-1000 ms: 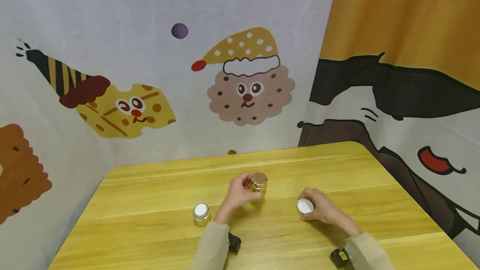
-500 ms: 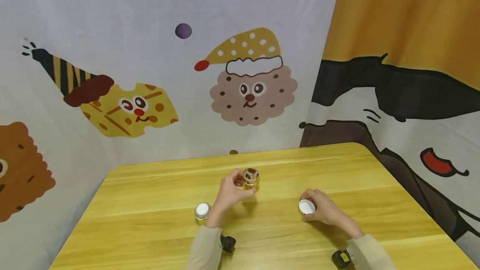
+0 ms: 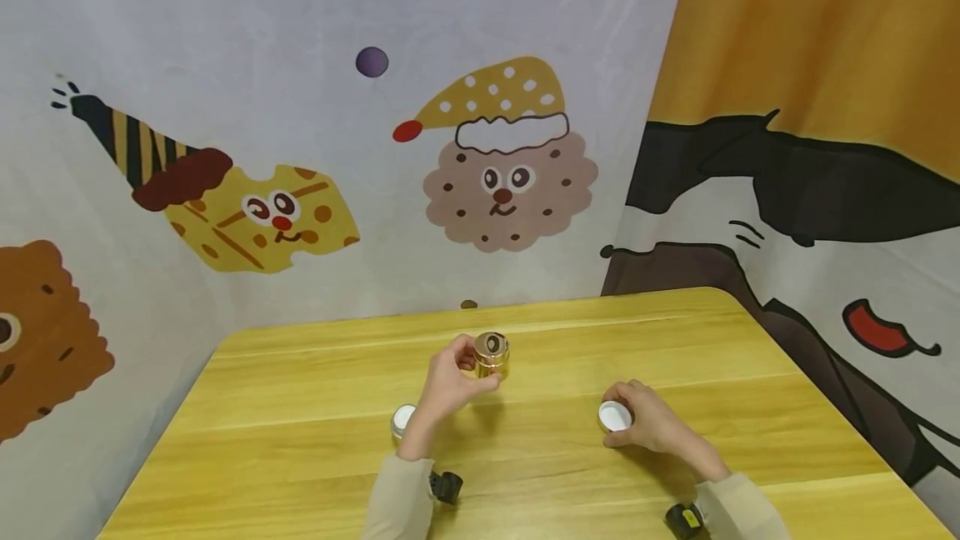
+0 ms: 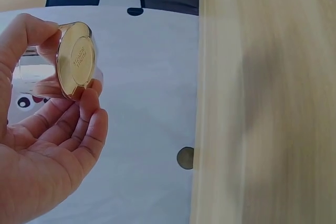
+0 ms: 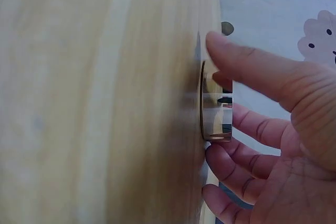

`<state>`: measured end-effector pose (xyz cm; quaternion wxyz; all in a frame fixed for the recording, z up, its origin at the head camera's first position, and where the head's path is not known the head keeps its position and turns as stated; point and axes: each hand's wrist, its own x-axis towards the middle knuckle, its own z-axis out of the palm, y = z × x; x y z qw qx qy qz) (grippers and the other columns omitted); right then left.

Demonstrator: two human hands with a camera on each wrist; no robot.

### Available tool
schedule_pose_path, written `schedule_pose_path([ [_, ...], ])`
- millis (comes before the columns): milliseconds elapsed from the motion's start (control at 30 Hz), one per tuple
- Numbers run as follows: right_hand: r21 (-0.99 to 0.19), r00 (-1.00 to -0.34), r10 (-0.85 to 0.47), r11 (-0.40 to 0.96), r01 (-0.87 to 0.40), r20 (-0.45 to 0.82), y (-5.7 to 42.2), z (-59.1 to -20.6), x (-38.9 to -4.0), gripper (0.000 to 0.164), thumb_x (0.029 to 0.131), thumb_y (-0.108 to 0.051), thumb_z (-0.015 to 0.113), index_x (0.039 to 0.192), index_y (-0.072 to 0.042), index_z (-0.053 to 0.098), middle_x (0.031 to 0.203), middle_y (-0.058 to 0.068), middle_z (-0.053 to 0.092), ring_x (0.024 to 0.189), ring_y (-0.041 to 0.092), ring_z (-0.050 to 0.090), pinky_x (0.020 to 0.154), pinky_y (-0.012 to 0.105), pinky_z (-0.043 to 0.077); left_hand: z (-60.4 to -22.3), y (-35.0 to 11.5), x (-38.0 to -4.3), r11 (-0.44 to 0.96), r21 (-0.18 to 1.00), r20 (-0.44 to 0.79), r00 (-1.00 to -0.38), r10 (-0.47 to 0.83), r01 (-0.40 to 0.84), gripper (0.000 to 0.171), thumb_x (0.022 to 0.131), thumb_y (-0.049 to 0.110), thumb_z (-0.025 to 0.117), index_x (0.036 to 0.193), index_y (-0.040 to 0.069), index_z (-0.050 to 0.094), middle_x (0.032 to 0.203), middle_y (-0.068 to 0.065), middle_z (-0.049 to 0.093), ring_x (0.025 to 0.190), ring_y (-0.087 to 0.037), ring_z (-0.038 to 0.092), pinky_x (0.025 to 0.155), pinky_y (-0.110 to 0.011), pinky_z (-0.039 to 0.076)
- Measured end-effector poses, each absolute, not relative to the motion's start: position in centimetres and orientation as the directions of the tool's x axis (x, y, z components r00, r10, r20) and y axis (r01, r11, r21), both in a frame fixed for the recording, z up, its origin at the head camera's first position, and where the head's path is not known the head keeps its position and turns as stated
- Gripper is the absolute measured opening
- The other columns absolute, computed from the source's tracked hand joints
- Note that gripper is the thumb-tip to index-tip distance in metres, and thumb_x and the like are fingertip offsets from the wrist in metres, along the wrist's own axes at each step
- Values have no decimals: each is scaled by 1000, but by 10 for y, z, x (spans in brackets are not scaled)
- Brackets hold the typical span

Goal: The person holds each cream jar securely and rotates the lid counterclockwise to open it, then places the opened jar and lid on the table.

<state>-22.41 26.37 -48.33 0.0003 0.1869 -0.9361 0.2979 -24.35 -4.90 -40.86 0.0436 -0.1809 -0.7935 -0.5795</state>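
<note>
My left hand point(image 3: 444, 388) grips a shiny gold jar point(image 3: 491, 358) between thumb and fingers, raised off the table with its mirror-like lid on top. In the left wrist view the embossed gold base of the jar point(image 4: 77, 61) faces the camera. My right hand point(image 3: 652, 418) has thumb and fingers around a gold jar lid point(image 3: 615, 417), which lies upturned on the table with its white inside showing. Its reflective side wall shows in the right wrist view. A second jar point(image 3: 402, 417), lidless with a white top, stands by my left wrist, which partly hides it.
The light wooden table point(image 3: 540, 473) bears all of this. A cartoon-printed curtain point(image 3: 300, 90) hangs right behind its far edge, with another printed curtain point(image 3: 787, 48) on the right. A black wrist camera point(image 3: 447, 487) sits at my left cuff.
My left hand has lifted the gold jar and drawn it leftward, and the forearm now covers part of the lidless jar. The right hand stays at the upturned lid.
</note>
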Motion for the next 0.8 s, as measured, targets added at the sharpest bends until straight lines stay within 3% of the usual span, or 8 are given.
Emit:
schedule_pose_path([
  [200,-571,-928,-337,735,-366,162,262,-485,-225,42,73,-28,80,101,-3,61,92,4,55,79,17,50,65,28,45,-416,-51,-248,282,902,274,-938,213,327,31,66,-2,76,92,-1,59,82,-9,58,77,-24,53,73,-40,49],
  [367,-613,-927,-292,696,-374,234,254,-482,-225,37,82,-22,73,108,2,61,102,10,61,92,27,57,77,42,50,-406,-52,-241,260,909,269,-935,230,326,30,67,-5,74,93,-7,59,83,-13,58,78,-32,53,74,-50,48],
  [467,-622,-916,-278,673,-401,290,249,-478,-225,33,83,-17,71,109,1,62,103,12,63,94,29,57,76,47,49,-405,-52,-240,265,909,262,-935,240,322,31,68,-5,74,95,-8,58,84,-14,58,79,-32,54,75,-51,48],
  [667,-574,-872,-262,668,-474,414,237,-470,-227,25,81,-12,73,103,-5,65,97,7,66,87,23,60,70,36,49,-407,-53,-240,265,902,275,-926,258,341,30,69,-4,73,95,-7,58,84,-13,57,79,-32,54,75,-52,48],
  [800,-563,-845,-270,647,-515,462,229,-463,-227,22,80,-11,73,102,-8,66,95,6,66,85,21,61,69,36,51,-405,-53,-239,259,897,291,-919,267,359,29,69,-5,72,95,-6,58,85,-12,58,79,-31,54,75,-53,47],
])
